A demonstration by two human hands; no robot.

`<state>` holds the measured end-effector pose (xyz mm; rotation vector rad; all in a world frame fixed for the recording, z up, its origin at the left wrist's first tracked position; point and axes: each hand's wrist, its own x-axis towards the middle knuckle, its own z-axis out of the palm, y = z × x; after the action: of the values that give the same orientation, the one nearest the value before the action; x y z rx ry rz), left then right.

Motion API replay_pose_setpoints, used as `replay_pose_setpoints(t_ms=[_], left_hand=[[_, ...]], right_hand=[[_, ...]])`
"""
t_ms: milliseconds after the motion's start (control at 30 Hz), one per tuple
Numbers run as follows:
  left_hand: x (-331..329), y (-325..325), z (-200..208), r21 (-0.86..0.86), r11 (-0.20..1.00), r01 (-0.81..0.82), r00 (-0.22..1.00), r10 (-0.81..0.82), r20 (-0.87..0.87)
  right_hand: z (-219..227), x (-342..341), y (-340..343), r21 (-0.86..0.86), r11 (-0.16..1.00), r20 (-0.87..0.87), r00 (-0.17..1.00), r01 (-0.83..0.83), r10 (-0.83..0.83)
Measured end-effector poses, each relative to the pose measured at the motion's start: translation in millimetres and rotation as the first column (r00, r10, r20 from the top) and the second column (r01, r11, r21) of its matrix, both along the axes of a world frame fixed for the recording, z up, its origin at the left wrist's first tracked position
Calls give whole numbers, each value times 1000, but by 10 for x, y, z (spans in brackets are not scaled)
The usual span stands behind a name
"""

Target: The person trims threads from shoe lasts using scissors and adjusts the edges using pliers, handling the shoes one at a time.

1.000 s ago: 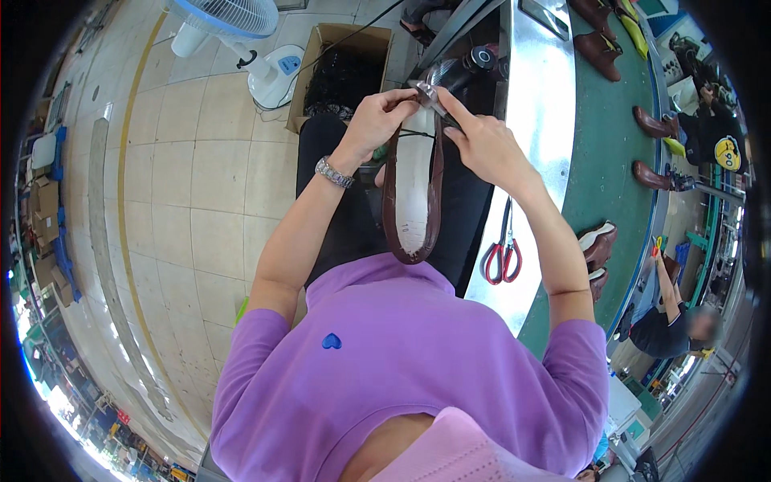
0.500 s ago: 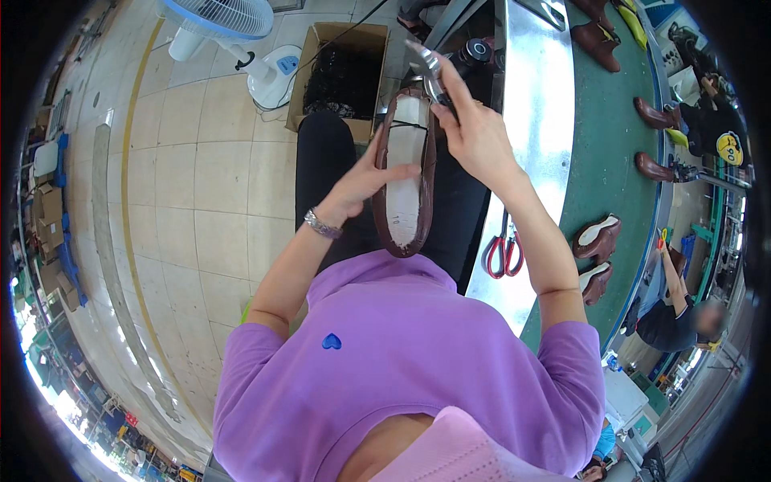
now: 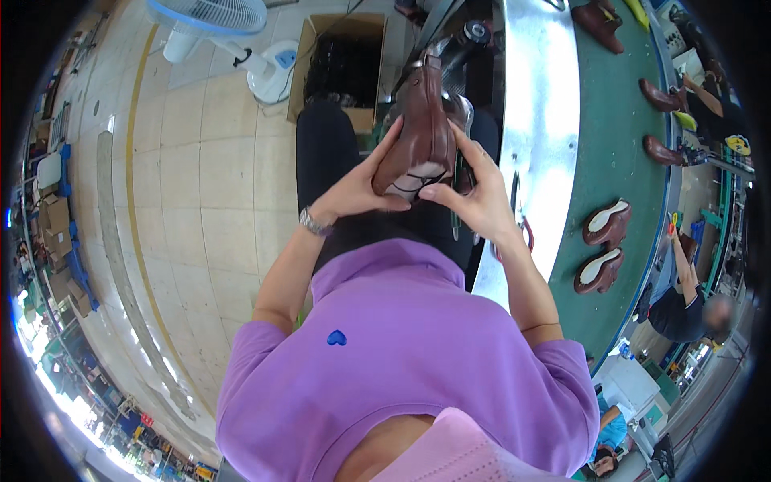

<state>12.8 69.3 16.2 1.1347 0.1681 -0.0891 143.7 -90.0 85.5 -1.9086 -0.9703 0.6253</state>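
Note:
A brown leather boot [image 3: 415, 108] is held over my lap, its shaft pointing away from me and a pale underside with a dark cord across it facing me. My left hand [image 3: 365, 189] wraps its left side, thumb low by the underside. On the right, my right hand [image 3: 478, 189] grips the boot with the fingers along its side and the thumb at the cord. Metal pliers [image 3: 462, 111] show partly behind my right hand, with a slim handle below; the palm hides the middle of them.
A metal-edged bench [image 3: 540, 128] runs along my right, with red-handled scissors [image 3: 527, 233] partly hidden by my forearm. Several brown boots stand or lie on the green surface [image 3: 602, 161]. Ahead are an open carton [image 3: 317, 60] and a fan [image 3: 213, 16]. A co-worker [image 3: 683, 317] is at far right.
The boot has turned from sole-up to upright-tilted, its shaft now showing. My right hand has come down from raised pliers at the boot's far end to the boot's right side.

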Motion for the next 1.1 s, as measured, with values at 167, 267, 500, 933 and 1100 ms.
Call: replay_pose_setpoints(t_ms=[167,267,500,933,1100], left_hand=[[-109,-96,-394,180,979,94,995,-100,25],[-240,-93,-368,133,978,158,987,-156,-25],[-67,51,-206,-82,990,116,990,-122,-72],[12,-208,77,-4,1000,-15,974,14,-226],[30,-319,107,7,997,-71,969,71,-238]], right_hand=[[-323,-380,-271,-59,998,57,998,7,-3],[-341,-479,-355,-128,992,24,1000,4,-1],[-290,-527,-422,-199,979,-133,991,-55,29],[-423,-694,-438,-90,994,156,987,55,-41],[-420,-715,-414,-100,993,171,984,70,-52]])
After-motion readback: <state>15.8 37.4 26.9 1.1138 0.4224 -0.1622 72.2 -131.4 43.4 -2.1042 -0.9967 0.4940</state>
